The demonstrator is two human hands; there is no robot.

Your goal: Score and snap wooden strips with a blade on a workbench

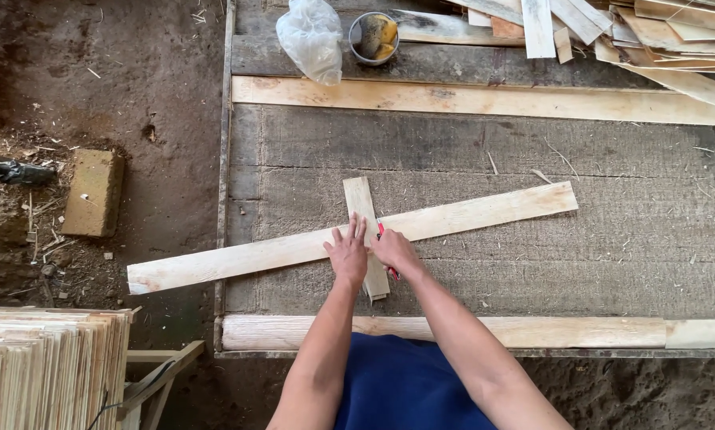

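Two hands on crossed wooden slats.
Left hand [347,253] lies flat, open, on short slat [363,215]; right hand [392,252] grips red pencil [381,231] against long slat [485,213].

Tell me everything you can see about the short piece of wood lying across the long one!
The short wood strip is pale, flat and thin, like rough-sawn timber. It lies crosswise on top of the long plank, running from far to near, on the grey workbench. Its near end looks a bit splintered. The left hand presses flat on it, fingers spread. The right hand holds a red pencil-like tool against its right edge.
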